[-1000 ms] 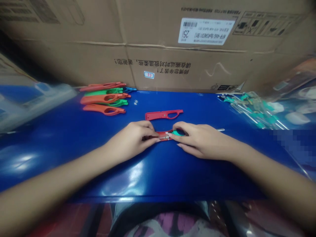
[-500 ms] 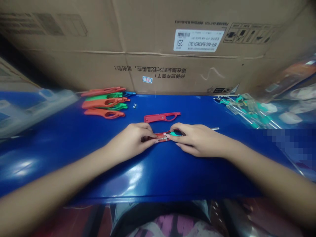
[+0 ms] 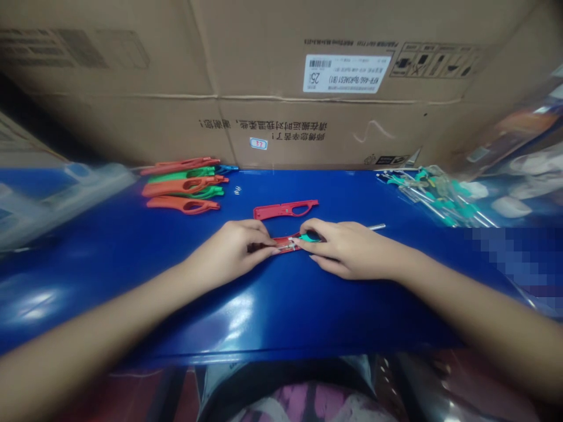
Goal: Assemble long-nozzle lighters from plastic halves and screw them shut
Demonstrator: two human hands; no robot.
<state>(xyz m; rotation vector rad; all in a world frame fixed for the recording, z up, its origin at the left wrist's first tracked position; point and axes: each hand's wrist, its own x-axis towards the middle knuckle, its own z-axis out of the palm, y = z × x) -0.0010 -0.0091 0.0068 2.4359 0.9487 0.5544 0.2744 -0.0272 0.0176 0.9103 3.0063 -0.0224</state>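
Observation:
Between my hands lies a red half-shell of a stick lighter (image 3: 282,241), with small clear and metal parts inside it. My left hand (image 3: 231,246) pinches its left end, thumb and fingers closed. My right hand (image 3: 352,249) is closed around the other end, its fingertips pressing at the parts inside. A teal trigger (image 3: 310,237) shows under the right fingers. From behind that hand a thin metal tube (image 3: 377,227) sticks out to the right. Just beyond lies a second red half-shell (image 3: 270,211), its inner side up, touched by neither hand.
Orange and green lighter shells (image 3: 180,186) are stacked at the back left, beside a translucent plastic container (image 3: 101,196). Metal tubes with teal parts (image 3: 440,196) are heaped at the back right. A large cardboard box (image 3: 264,76) walls off the blue table's (image 3: 281,316) far side.
The whole view has shifted slightly. Both hands keep nearly the same hold on the red half-shell, with only tiny finger movement.

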